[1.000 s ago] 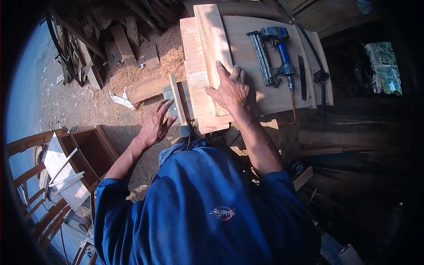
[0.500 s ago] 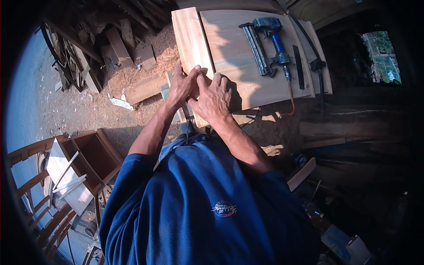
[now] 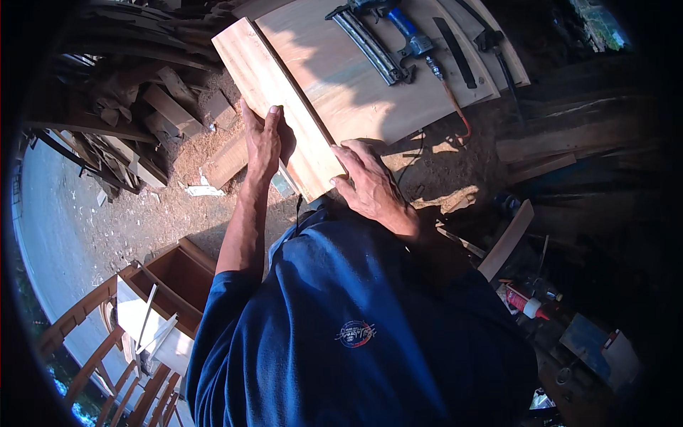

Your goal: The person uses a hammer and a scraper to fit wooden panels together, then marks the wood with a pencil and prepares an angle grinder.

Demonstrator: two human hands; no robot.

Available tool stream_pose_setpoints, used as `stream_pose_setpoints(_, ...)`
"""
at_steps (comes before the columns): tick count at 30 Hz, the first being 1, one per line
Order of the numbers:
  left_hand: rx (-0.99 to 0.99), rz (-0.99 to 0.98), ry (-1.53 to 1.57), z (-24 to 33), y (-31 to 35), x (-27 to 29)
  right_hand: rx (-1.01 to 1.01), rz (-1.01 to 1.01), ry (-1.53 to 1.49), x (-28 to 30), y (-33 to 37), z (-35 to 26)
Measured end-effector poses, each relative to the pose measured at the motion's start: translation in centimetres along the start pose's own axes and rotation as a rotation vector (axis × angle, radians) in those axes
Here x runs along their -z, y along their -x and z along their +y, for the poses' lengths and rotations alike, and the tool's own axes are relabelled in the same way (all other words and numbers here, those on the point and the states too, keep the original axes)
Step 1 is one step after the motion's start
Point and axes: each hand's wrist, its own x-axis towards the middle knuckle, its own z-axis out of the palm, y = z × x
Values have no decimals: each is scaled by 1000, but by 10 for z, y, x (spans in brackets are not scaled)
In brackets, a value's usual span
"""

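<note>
A long pale wooden board (image 3: 274, 92) lies slanted along the left edge of a wide plywood panel (image 3: 356, 78). My left hand (image 3: 263, 139) grips the board's left edge, fingers curled over it. At the board's near right corner my right hand (image 3: 366, 181) clasps the end. On the panel lie a blue nail gun (image 3: 388, 32) with an orange hose and a dark flat bar (image 3: 455, 50).
Sawdust and scrap wood offcuts (image 3: 171, 107) cover the ground to the left. A brown wooden box (image 3: 178, 274) and chair frames stand at the lower left. Planks and a red-capped tube (image 3: 526, 302) lie at the right.
Both hands came together on the board and now hold it at its left edge and near end. The view has swung, so the panel and nail gun sit higher and tilted.
</note>
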Motion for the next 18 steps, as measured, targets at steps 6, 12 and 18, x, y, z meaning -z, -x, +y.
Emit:
stream_pose_setpoints(6, 114, 6, -47, -9, -2, 12, 120, 112, -68, 6, 22, 11)
stream_pose_setpoints(12, 68, 72, -123, -19, -4, 13, 215, 148, -196, -8, 16, 30)
stream_pose_setpoints(18, 56, 127, -270, 7, 3, -8, 131, 166, -159, -8, 18, 23)
